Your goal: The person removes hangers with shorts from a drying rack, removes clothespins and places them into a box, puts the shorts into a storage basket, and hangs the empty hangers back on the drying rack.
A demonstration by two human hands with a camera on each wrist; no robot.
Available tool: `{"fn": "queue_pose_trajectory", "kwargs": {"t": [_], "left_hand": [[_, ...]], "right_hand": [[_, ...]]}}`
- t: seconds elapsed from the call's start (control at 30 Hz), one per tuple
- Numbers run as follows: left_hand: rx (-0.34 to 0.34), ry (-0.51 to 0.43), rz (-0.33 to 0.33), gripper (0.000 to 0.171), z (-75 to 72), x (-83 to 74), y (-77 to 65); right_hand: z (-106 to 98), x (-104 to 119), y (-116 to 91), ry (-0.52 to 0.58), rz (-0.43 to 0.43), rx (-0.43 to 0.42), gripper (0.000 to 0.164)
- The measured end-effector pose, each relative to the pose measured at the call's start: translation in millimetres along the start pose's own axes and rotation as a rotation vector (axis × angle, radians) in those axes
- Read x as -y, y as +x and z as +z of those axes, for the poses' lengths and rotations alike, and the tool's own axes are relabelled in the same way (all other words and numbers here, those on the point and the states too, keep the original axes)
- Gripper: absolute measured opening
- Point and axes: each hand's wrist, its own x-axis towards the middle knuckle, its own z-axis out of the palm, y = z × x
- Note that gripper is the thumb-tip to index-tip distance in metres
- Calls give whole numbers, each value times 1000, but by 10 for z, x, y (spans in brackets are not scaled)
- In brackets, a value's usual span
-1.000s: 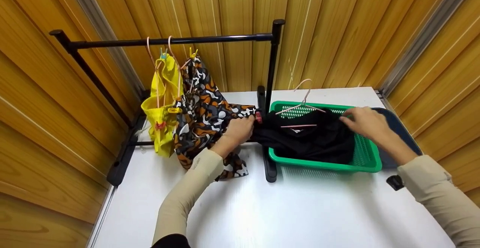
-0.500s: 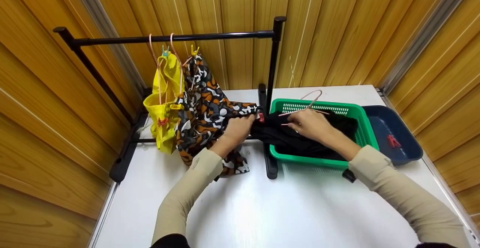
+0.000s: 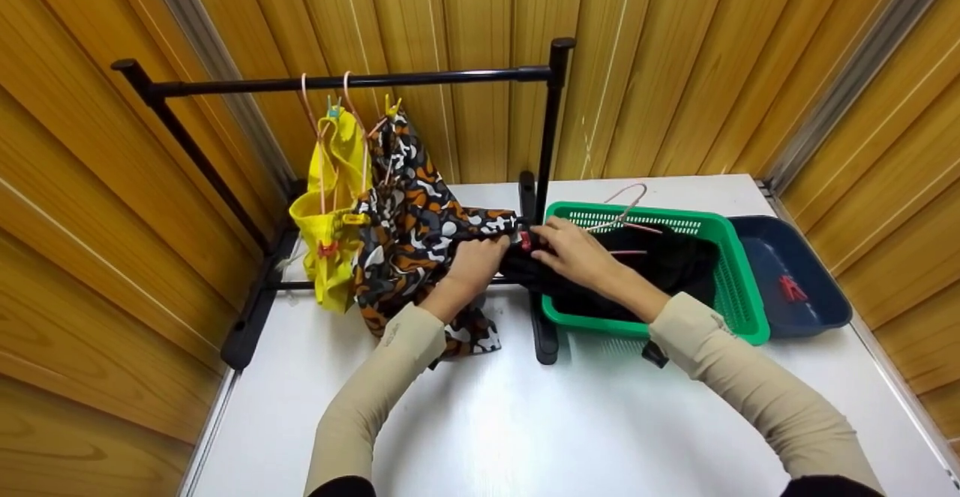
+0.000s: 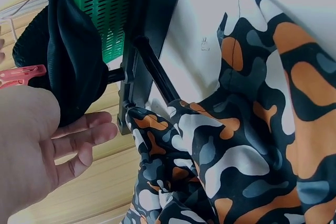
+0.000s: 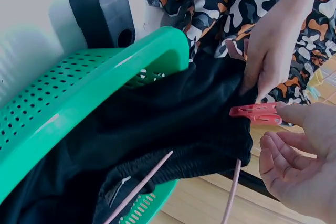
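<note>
Bunched over the basket lies a black garment (image 3: 679,268) with a gathered elastic waistband. A pink wire hanger (image 3: 637,200) runs inside that waistband. My left hand (image 3: 474,263) grips the waistband's left end, its fingers curled round the cloth in the left wrist view. Right beside those fingers a red clothespin (image 5: 256,113) sits on the waistband edge. My right hand (image 3: 577,257) has come up to this clothespin with fingers loosely bent. One fingertip touches its handle end in the right wrist view, and I see no firm pinch.
On the black rack (image 3: 450,76) hang yellow shorts (image 3: 330,219) and a patterned garment (image 3: 412,204), both clipped with clothespins. The green basket (image 3: 739,279) stands against the rack's right foot. A dark blue tray (image 3: 810,257) behind it holds red clothespins (image 3: 791,288).
My right hand has moved left, from the basket's far right side across the hanger to the red clothespin. The hanger's hook now leans further right. My left hand keeps its hold.
</note>
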Motion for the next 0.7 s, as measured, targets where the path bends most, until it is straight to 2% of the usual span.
{"fn": "queue_pose_trajectory", "kwargs": {"t": [0.23, 0.37, 0.53, 0.7], "left_hand": [[-31, 8, 6, 9, 45, -4, 7], [-18, -1, 11, 10, 53, -18, 13], [-4, -5, 2, 10, 38, -21, 28], [-6, 1, 1, 10, 36, -14, 35]], "right_hand": [[120, -36, 14, 11, -54, -25, 37], [177, -61, 10, 12, -54, -51, 35], [239, -82, 38, -52, -90, -86, 33], [284, -69, 67, -66, -107, -124, 27]]}}
